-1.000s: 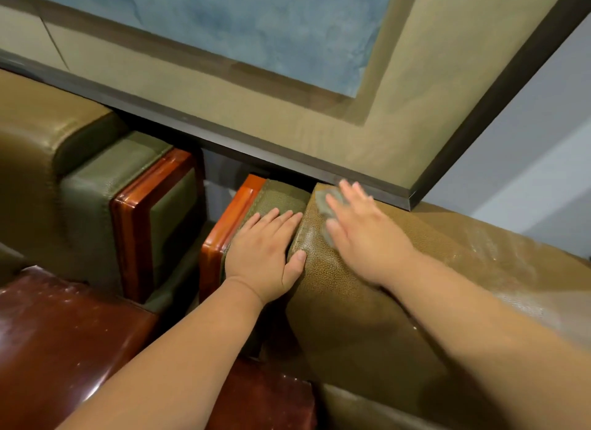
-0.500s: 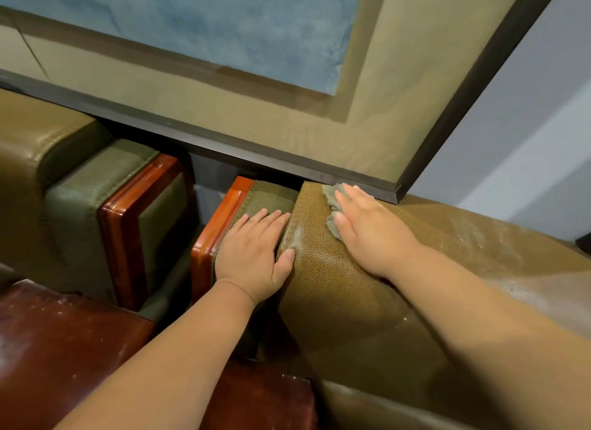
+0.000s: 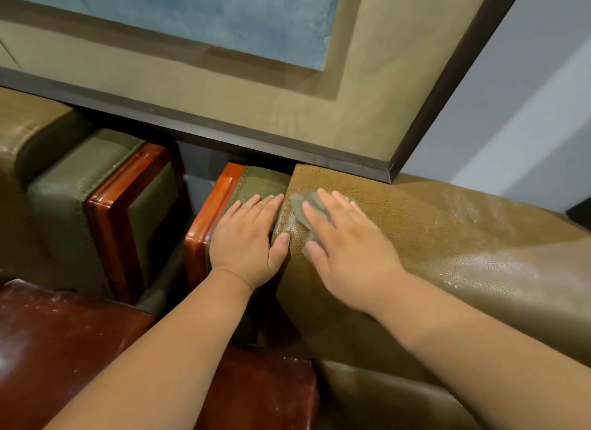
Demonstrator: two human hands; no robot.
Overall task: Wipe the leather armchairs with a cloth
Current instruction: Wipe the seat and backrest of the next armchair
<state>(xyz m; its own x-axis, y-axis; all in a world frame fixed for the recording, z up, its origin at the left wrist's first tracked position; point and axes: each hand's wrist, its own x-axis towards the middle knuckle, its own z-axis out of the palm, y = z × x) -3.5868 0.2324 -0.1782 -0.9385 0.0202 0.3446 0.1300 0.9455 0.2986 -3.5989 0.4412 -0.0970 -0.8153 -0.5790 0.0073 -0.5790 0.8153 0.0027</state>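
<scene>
Wiping the top of the backrest: a small grey-green cloth [image 3: 307, 210] lies flat on the left end of the tan leather backrest [image 3: 425, 237] of the right armchair, just below the dark frame of the wall picture [image 3: 275, 148]. The right hand [image 3: 345, 244] presses the cloth down with fingers straight and spread, grasping nothing; only the cloth's left and far edges show past the fingers. The left hand [image 3: 248, 237] lies flat and relaxed, likewise holding nothing, on the green side panel [image 3: 256, 186] just left of the backrest, its thumb touching the backrest's edge.

The backrest's long axis runs left to right, and nearly all of it extends to the right of the cloth. Pale dusty streaks [image 3: 473, 212] mark the leather well to the right. The next stroke would therefore probably run rightward along this axis, and the right hand, already on the cloth, is the nearer one for it.

Further left stand the orange wooden trim [image 3: 211, 212] and a second armchair [image 3: 64, 189]; a dark red surface [image 3: 64, 349] lies nearest.
</scene>
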